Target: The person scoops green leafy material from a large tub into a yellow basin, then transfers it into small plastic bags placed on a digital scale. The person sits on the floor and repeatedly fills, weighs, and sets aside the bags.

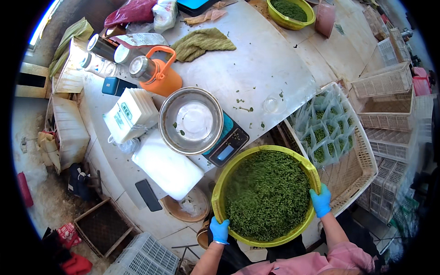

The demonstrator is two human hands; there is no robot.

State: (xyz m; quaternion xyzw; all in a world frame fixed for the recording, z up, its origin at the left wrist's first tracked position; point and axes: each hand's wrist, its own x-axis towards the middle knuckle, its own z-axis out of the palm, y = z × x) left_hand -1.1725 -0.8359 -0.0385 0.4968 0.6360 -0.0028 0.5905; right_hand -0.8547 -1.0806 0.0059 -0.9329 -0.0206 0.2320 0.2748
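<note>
Surface: pale worktable [270,59], crowded, seen from above; floor and crates round the edges.
Basin: large yellow-green basin [266,195] of green bits, lower middle of the frame, held level.
Left hand [219,230]: blue-gloved, clenched on the basin's lower left rim.
Right hand [321,200]: blue-gloved, clamped on the right rim.
Scale: steel bowl [191,120] sits on a scale [229,142], just above the basin.
Right side: filled clear bags [325,130] lie in a white crate [355,172].
Step, as judged: basin being carried or shaken; steady tilting toward the bowl seems called for.
</note>
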